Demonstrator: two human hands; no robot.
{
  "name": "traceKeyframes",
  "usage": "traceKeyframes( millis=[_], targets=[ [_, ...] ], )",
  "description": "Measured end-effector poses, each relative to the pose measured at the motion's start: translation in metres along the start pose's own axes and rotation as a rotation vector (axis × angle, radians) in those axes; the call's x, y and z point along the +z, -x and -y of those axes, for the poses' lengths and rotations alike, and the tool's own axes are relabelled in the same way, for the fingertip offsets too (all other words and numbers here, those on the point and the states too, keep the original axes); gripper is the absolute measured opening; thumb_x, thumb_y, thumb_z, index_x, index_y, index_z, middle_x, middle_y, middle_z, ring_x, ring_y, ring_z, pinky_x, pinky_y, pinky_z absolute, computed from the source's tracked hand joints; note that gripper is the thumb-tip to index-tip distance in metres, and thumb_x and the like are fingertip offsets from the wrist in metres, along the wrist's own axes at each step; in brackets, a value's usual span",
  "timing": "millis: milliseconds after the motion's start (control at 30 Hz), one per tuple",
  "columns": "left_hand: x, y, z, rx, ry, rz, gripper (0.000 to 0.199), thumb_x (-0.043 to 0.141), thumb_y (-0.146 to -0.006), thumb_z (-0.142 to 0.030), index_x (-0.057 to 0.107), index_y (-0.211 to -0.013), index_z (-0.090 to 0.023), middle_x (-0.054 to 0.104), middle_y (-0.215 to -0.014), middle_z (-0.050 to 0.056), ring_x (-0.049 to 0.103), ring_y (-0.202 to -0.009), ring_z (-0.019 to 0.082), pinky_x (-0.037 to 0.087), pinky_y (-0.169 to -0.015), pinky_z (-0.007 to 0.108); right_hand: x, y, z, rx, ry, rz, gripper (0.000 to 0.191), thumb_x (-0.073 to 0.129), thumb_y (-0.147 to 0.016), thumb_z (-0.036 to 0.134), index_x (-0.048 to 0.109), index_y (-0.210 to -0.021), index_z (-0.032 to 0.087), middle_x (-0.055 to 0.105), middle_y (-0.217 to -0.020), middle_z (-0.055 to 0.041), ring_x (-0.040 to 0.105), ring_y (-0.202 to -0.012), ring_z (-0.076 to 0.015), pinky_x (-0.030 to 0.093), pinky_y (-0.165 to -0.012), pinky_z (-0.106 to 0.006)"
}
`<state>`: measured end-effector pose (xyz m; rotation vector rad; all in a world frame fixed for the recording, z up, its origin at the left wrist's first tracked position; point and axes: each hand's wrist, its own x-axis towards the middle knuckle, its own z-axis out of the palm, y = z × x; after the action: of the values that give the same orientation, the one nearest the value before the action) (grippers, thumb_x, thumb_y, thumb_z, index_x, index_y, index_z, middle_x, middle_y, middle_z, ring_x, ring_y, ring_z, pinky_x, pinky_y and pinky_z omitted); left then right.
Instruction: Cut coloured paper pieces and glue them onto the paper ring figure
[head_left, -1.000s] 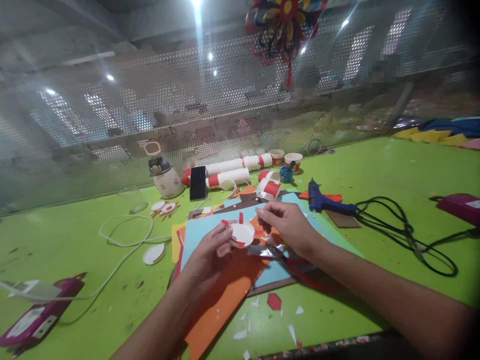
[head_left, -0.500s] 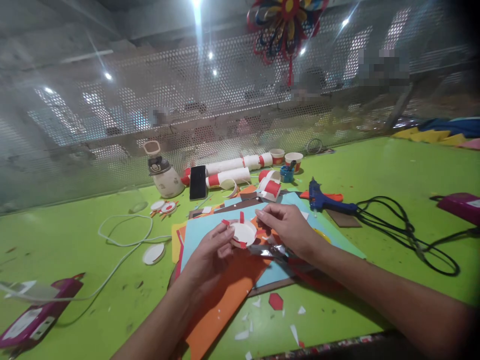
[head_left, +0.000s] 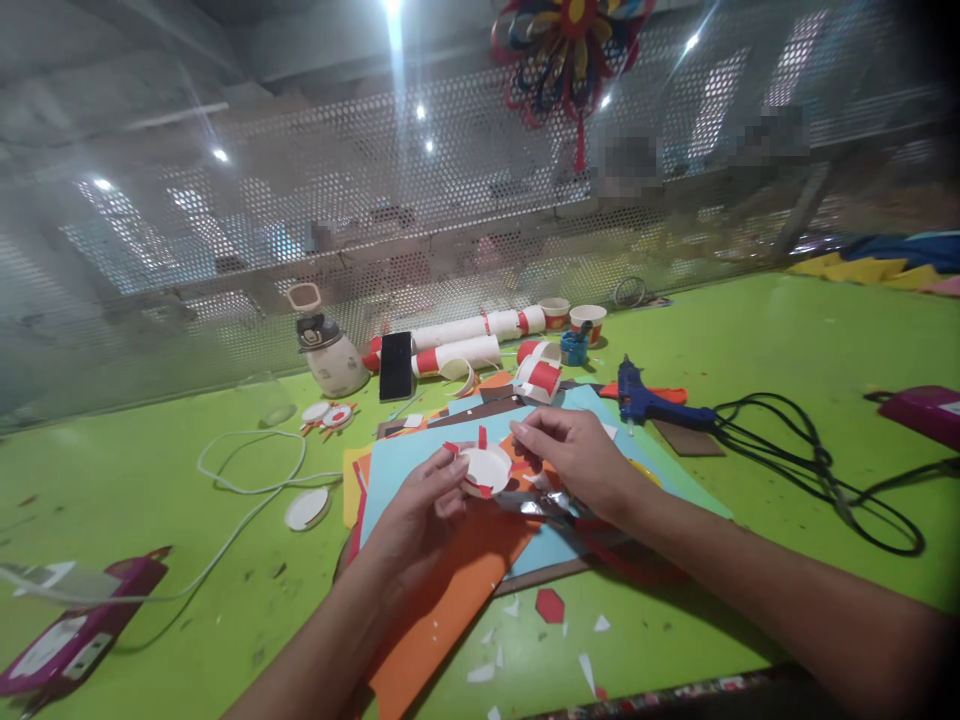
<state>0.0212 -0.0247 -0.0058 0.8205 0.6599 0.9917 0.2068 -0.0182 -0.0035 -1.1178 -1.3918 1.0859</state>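
A round white paper disc (head_left: 489,470) with several red tabs round its edge is pinched in my left hand (head_left: 431,495), over sheets of coloured paper. Close to its right side, my right hand (head_left: 574,455) has its thumb and fingertips pressed together; whether anything is between them is too small to tell. Scissors (head_left: 544,503) with red handles lie beneath my right hand. Under both hands are a light blue sheet (head_left: 405,450) and an orange sheet (head_left: 442,600).
Behind the papers stand a phone (head_left: 396,366), white-and-red paper tubes (head_left: 465,355), a bottle (head_left: 335,360) and cups (head_left: 588,322). A blue glue gun (head_left: 660,405) with a black cord lies right. Power strips (head_left: 82,635) and a white cable (head_left: 240,530) are left.
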Motion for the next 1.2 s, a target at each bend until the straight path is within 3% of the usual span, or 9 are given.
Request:
traceKeyframes(
  millis=[200, 567, 900, 1100, 1200],
  targets=[
    [0.002, 0.000, 0.000, -0.004, 0.017, 0.016, 0.016, 0.072, -0.077, -0.021, 0.069, -0.090, -0.013, 0.071, -0.089, 0.005, 0.065, -0.076, 0.011, 0.051, -0.066, 0.018, 0.000, 0.000, -0.001, 0.025, -0.005, 0.008, 0.031, 0.060, -0.079, 0.045, 0.056, -0.065, 0.018, 0.049, -0.060, 0.0020, 0.046, -0.053, -0.0109, 0.041, -0.046, -0.024],
    [0.002, -0.001, 0.000, 0.021, -0.007, 0.031, 0.023, 0.074, -0.073, -0.022, 0.068, -0.093, -0.011, 0.070, -0.081, 0.005, 0.065, -0.073, 0.013, 0.051, -0.069, 0.020, 0.000, -0.001, -0.003, 0.017, 0.004, 0.000, 0.030, 0.061, -0.078, 0.045, 0.057, -0.066, 0.018, 0.051, -0.062, 0.0013, 0.047, -0.055, -0.0117, 0.042, -0.047, -0.025],
    [-0.002, 0.000, 0.003, 0.003, 0.015, 0.051, 0.018, 0.071, -0.076, -0.016, 0.068, -0.093, -0.011, 0.070, -0.089, 0.007, 0.065, -0.074, 0.013, 0.051, -0.071, 0.021, -0.001, 0.000, 0.001, 0.032, 0.004, -0.002, 0.022, 0.060, -0.078, 0.039, 0.058, -0.072, 0.018, 0.051, -0.065, 0.0015, 0.048, -0.058, -0.0121, 0.045, -0.049, -0.025],
    [0.002, 0.004, 0.002, -0.006, 0.069, 0.105, 0.019, 0.067, -0.080, -0.020, 0.070, -0.096, -0.011, 0.070, -0.082, 0.006, 0.063, -0.069, 0.013, 0.053, -0.062, 0.023, -0.003, -0.001, 0.006, -0.005, 0.035, -0.006, 0.019, 0.059, -0.079, 0.035, 0.060, -0.072, 0.018, 0.053, -0.063, 0.0015, 0.049, -0.058, -0.0121, 0.044, -0.051, -0.026],
    [0.003, 0.005, 0.003, -0.014, 0.135, 0.077, 0.015, 0.065, -0.082, -0.019, 0.071, -0.094, -0.012, 0.071, -0.091, 0.007, 0.065, -0.073, 0.014, 0.053, -0.060, 0.022, -0.004, 0.000, 0.007, -0.033, 0.060, -0.006, 0.019, 0.058, -0.080, 0.034, 0.060, -0.072, 0.017, 0.054, -0.062, 0.0013, 0.049, -0.058, -0.0119, 0.044, -0.053, -0.026]
  ],
)
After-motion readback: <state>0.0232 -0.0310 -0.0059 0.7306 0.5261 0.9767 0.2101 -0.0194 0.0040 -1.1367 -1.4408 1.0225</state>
